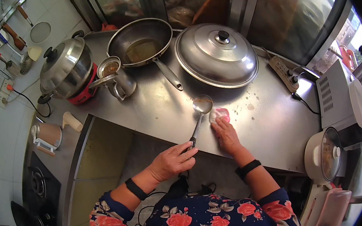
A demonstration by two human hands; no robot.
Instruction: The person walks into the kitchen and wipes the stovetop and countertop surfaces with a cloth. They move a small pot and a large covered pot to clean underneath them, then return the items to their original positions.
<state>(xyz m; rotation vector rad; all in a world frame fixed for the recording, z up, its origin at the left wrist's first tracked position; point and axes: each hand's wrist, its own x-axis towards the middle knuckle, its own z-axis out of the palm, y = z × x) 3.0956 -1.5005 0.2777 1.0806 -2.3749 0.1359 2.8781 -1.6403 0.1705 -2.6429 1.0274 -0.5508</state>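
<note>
My left hand [175, 161] grips the dark handle of a metal ladle [202, 104], whose bowl points away from me over the steel countertop [169, 125]. Under the fingers of my right hand [227, 136] a pink and white cloth [219, 115] is pressed on the counter, just right of the ladle. Beyond the ladle sits a large domed steel lid [217, 53] with a black knob; what it covers is hidden. A frying pan [141, 42] with some brownish liquid in it stands to its left, its handle [168, 74] slanting toward me.
At the left are a lidded steel pot [67, 69] on a red base and a metal oil pot [122, 81] with a strainer. A power strip [284, 73], a microwave oven [336, 96] and a white electric cooker [323, 156] line the right side. Small spots mark the counter near the lid.
</note>
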